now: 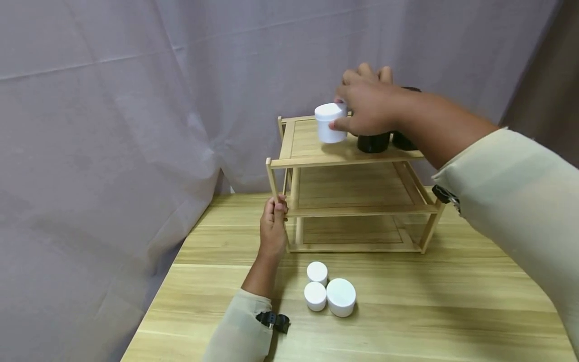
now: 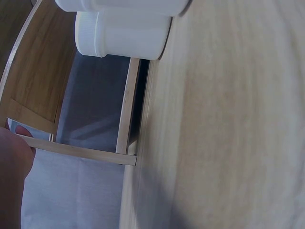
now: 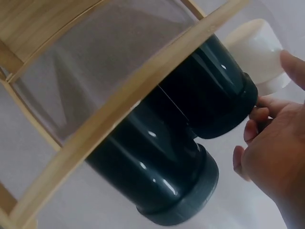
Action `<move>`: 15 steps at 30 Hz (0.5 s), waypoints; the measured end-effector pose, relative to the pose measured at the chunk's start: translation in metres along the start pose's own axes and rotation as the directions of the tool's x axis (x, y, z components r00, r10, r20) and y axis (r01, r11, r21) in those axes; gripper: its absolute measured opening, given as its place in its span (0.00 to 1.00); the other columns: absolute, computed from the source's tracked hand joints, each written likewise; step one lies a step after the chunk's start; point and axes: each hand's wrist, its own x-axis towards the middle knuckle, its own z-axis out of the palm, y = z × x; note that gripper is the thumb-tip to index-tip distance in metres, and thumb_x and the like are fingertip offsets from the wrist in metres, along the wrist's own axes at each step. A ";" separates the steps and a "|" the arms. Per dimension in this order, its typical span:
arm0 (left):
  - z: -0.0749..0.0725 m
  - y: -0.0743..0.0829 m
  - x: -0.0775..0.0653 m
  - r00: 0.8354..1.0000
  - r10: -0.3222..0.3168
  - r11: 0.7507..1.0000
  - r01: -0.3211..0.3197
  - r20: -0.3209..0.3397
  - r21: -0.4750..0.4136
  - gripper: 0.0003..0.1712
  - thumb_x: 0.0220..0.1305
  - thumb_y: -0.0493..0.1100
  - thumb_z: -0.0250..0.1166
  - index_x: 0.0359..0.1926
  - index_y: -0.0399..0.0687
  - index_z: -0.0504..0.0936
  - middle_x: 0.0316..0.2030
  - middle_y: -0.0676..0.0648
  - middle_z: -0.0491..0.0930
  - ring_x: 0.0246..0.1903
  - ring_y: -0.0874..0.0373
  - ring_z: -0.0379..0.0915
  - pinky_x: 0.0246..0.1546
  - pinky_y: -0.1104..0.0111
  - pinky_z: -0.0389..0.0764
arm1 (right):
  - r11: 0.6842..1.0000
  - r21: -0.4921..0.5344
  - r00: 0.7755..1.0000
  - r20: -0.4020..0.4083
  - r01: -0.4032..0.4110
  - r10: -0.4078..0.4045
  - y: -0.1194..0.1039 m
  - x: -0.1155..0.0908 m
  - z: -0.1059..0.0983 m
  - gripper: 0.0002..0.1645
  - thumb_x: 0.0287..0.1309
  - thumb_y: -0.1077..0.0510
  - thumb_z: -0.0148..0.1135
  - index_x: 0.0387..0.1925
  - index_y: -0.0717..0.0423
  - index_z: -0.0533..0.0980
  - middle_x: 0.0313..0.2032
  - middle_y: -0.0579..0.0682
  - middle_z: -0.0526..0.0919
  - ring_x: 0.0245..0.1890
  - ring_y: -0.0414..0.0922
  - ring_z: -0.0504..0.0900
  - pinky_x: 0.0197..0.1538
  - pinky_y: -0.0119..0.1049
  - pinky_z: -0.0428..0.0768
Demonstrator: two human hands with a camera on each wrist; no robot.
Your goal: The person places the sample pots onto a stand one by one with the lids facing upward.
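Note:
My right hand point(image 1: 368, 103) pinches a white lidded jar point(image 1: 331, 129) between thumb and fingers, upright and close over the left part of the top shelf. Directly to its right, two glossy black jars point(image 1: 373, 144) stand on that shelf, partly covered by the hand and forearm. The right wrist view has both dark jars point(image 3: 157, 167) side by side, with the white jar point(image 3: 255, 47) beyond them. Lower down, my left hand point(image 1: 273, 226) grips the front left post of a three-level wooden shelf rack point(image 1: 348, 161); in the left wrist view its fingers wrap the post.
Three white lidded jars, one large point(image 1: 341, 297) and two small point(image 1: 315, 295), are grouped on the wooden table point(image 1: 429, 311) in front of the rack, near the left forearm. A grey curtain point(image 1: 113, 125) hangs behind and to the left.

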 end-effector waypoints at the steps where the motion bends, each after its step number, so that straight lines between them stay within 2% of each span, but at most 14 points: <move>1: 0.001 0.000 0.000 1.000 0.000 1.000 0.000 0.000 -0.001 0.38 0.81 0.60 0.49 0.62 0.23 0.72 0.38 0.54 0.71 0.42 0.63 0.69 0.44 0.72 0.71 | 1.000 -0.014 1.000 0.011 -0.013 0.013 0.001 0.002 0.001 0.38 0.77 0.36 0.59 0.66 0.66 0.75 0.58 0.61 0.68 0.60 0.61 0.56 0.60 0.64 0.52; 10: 0.001 -0.001 0.001 1.000 0.013 1.000 -0.013 0.003 0.010 0.41 0.79 0.64 0.50 0.61 0.24 0.73 0.38 0.54 0.72 0.42 0.63 0.70 0.45 0.73 0.71 | 0.996 -0.032 0.994 0.068 -0.082 0.084 0.002 0.018 -0.003 0.40 0.75 0.35 0.60 0.67 0.66 0.75 0.59 0.63 0.68 0.61 0.63 0.57 0.60 0.65 0.53; 15: 0.002 -0.001 0.000 1.000 0.004 1.000 -0.004 0.009 -0.004 0.41 0.78 0.63 0.50 0.62 0.24 0.73 0.38 0.54 0.72 0.42 0.63 0.69 0.45 0.72 0.70 | 0.993 -0.034 0.991 0.061 -0.115 0.117 0.003 0.023 -0.003 0.41 0.74 0.36 0.61 0.68 0.66 0.75 0.59 0.63 0.69 0.61 0.62 0.57 0.59 0.63 0.53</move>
